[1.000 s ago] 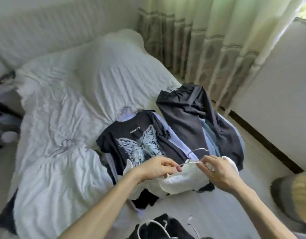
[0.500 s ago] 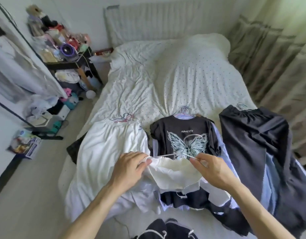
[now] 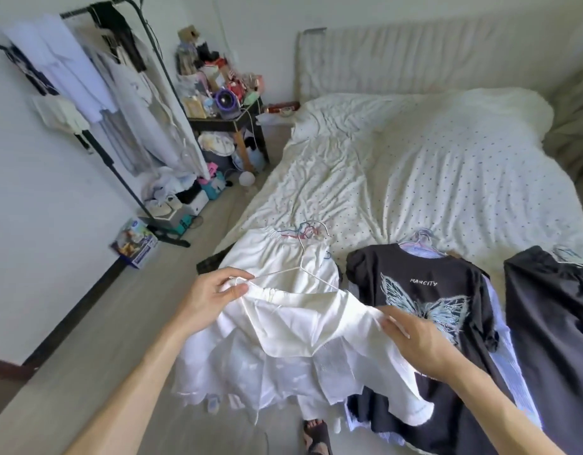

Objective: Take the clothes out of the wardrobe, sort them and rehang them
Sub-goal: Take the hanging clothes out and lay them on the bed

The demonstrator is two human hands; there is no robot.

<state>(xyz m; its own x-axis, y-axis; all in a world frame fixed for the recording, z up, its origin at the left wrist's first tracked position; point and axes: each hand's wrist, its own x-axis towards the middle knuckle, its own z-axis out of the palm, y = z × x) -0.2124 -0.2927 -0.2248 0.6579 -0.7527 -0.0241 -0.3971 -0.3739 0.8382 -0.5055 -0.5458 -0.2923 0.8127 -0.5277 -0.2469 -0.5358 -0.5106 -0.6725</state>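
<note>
While the head view looks down over the foot of the bed [image 3: 447,165], both hands hold a white garment [image 3: 300,320] up above the clothes laid there. The left hand [image 3: 214,290] has its fingers curled narrow, thumb and forefinger pinching the left end of a white hanger [image 3: 303,270] together with the garment's gathered top edge. The hanger's hook points away toward the bed. The right hand [image 3: 418,339] grips the garment's right edge, its fingers [image 3: 390,320] lying over the cloth and the thumb hidden beneath. Under the garment lies a white dress [image 3: 277,254] on the bed's left edge, coloured hanger hooks at its top. Just beside it on the right lies a black butterfly T-shirt [image 3: 424,290] over pale blue striped cloth, and further right a dark garment [image 3: 552,307]. At the left wall stands a clothes rack [image 3: 132,103] hung with pale clothes, a cluttered bedside table [image 3: 231,121] next to it. A printed box [image 3: 136,238] sits on the floor near the rack's foot. A sandalled foot [image 3: 316,435] shows at the bottom edge.
</note>
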